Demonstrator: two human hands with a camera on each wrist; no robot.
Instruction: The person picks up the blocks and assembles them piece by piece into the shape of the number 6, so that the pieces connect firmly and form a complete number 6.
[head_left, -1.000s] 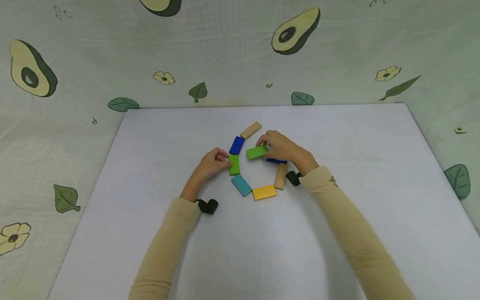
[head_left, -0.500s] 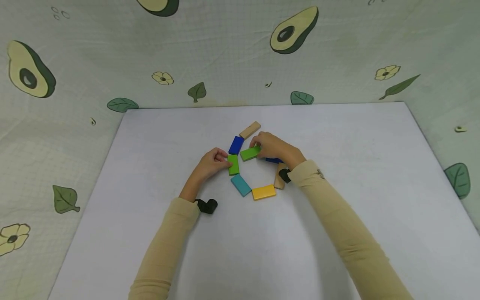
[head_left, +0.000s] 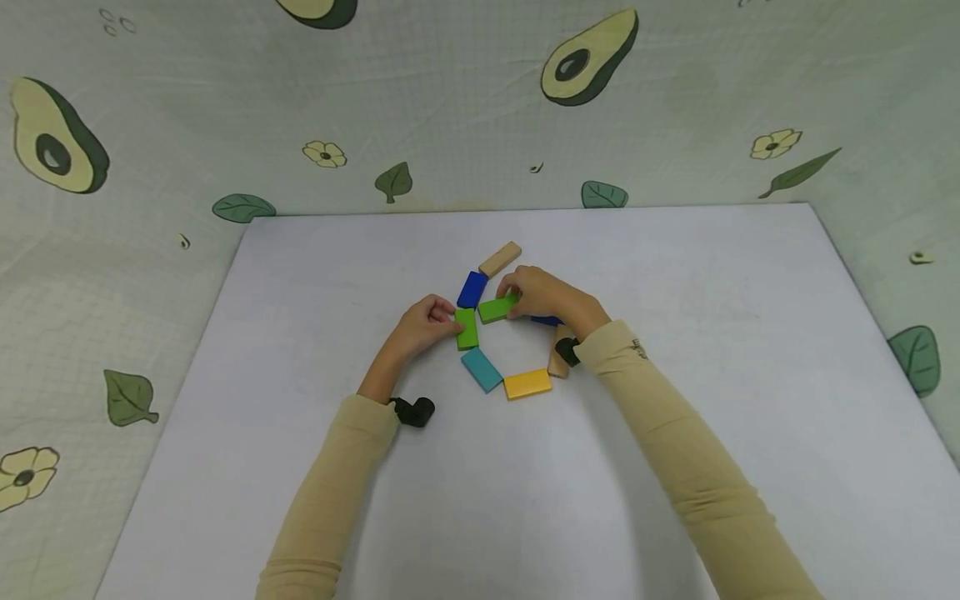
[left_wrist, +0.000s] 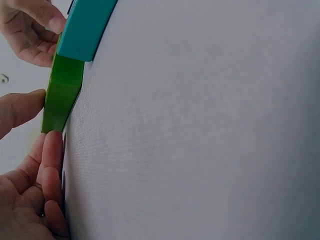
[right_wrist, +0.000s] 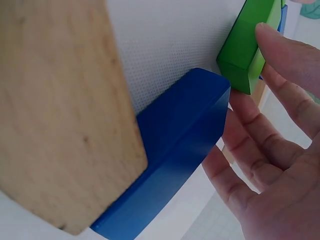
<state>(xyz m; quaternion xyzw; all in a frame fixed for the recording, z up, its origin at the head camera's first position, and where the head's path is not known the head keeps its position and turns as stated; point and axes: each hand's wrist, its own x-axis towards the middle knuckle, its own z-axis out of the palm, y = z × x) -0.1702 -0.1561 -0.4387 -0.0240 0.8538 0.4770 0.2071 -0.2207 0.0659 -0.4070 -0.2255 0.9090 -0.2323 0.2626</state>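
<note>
My left hand (head_left: pixel 425 325) holds a green block (head_left: pixel 467 329) at the left of a ring of blocks, its thumb and fingertips on the block (left_wrist: pixel 62 87) in the left wrist view. A second green block (head_left: pixel 495 309) lies inside the ring, pinched between the thumb and fingers of my right hand (head_left: pixel 546 293). Its near end comes close to a blue block (right_wrist: pixel 165 150) in the right wrist view. That blue block is partly hidden under my right hand in the head view. A teal block (head_left: pixel 482 370) adjoins the left green block.
Another blue block (head_left: pixel 472 290) and a plain wooden block (head_left: pixel 500 260) continue the ring at the back. A yellow block (head_left: pixel 527 384) forms the front, and a second wooden block (head_left: pixel 558 358) stands at the right, partly covered by the right wrist camera (head_left: pixel 567 351). All lie on a white table (head_left: pixel 300 275).
My right hand has moved left with its green block, bringing it close to the left green block and the back blue block. My left hand has stayed in place.
</note>
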